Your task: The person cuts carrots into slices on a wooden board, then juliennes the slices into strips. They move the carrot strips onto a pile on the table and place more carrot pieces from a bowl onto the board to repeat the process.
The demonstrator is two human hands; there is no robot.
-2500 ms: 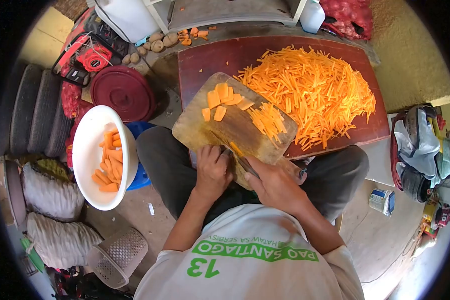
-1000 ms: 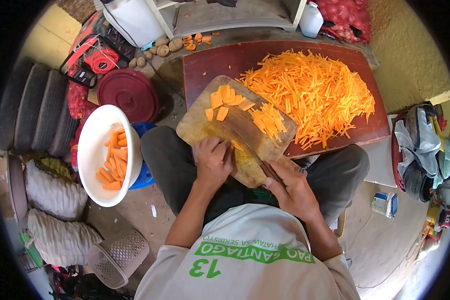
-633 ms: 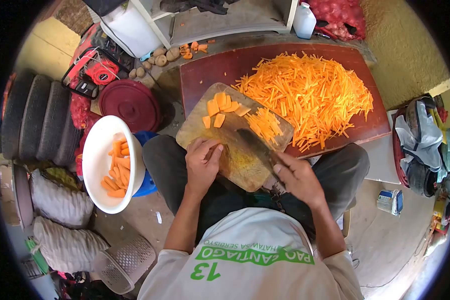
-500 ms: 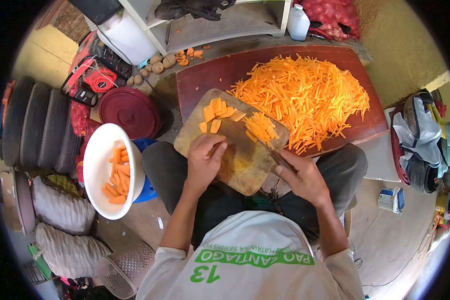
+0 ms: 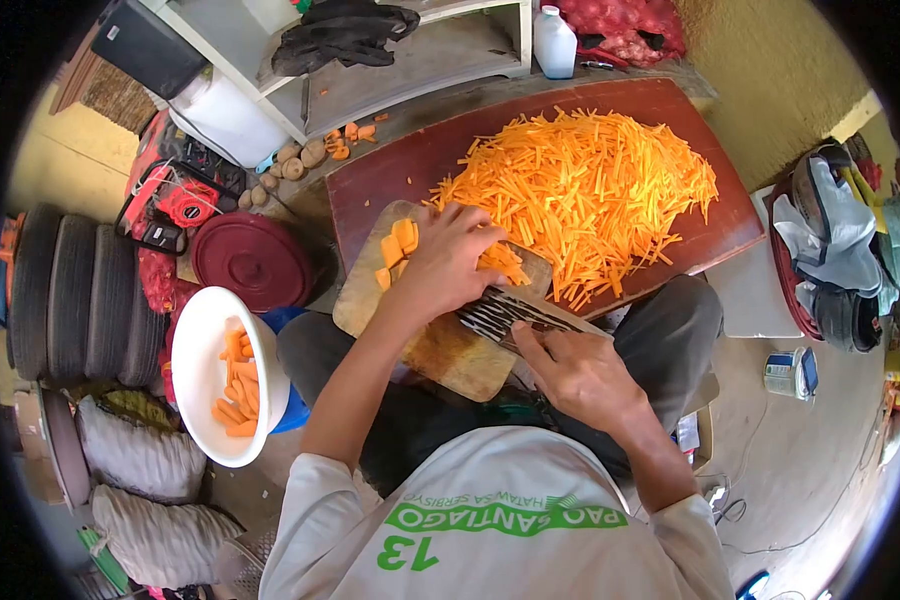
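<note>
On a worn wooden cutting board (image 5: 460,362) across my lap lie several flat carrot slices (image 5: 400,243) and a small bunch of carrot strips (image 5: 507,262). My left hand (image 5: 448,262) curves over that bunch, strips between thumb and fingers; part of the bunch is hidden beneath it. My right hand (image 5: 582,372) grips a broad-bladed knife (image 5: 510,318), its handle mostly covered by my fingers. The blade lies tilted flat, close beside my left hand, with its tip end near the strips. Beyond the board, a large heap of carrot strips (image 5: 590,190) covers much of a dark red tabletop (image 5: 370,190).
A white tub (image 5: 192,390) with peeled carrots (image 5: 238,385) stands at my left. Behind it are a maroon lid (image 5: 250,260) and several tyres (image 5: 70,290). A shelf (image 5: 420,80), a white jug (image 5: 554,45) and potatoes (image 5: 292,165) are at the back.
My left hand has moved from the board's near left side up to the small bunch of strips. The knife has turned from edge-down to nearly flat. The view has shifted slightly.
</note>
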